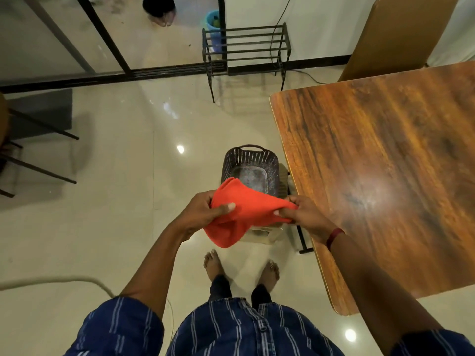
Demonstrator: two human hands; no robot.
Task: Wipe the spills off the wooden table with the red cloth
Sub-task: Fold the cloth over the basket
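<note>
Just left of the frame's centre, the left hand (203, 214) grips one end of the soft, crumpled red cloth (244, 217), thumb laid across the top and fingers curled underneath. The cloth hangs in the air at mid-frame, above the floor and clear of the table. It partly covers the near rim of the dark perforated plastic basket (250, 160), which sits on a pale stool below it. At the cloth's other end the right hand (305, 217) pinches a gathered corner between thumb and bent fingers. The broad, glossy brown wooden table (385, 176) fills the right side of the frame, and glare on its top keeps me from picking out any spill. The likeliest trouble, as I judge it, is that the right hand's narrow pinch slips and that end falls into the basket or onto the floor. The cloth could also reach the table bunched as it is, and a thick wad would smear liquid rather than lift it. The slack fold sagging toward the lower left could drag or catch on the table edge during the swing to the right. The cloth's long axis runs nearly level across the frame from hand to hand, its right end pointing at the table's near-left edge.
</note>
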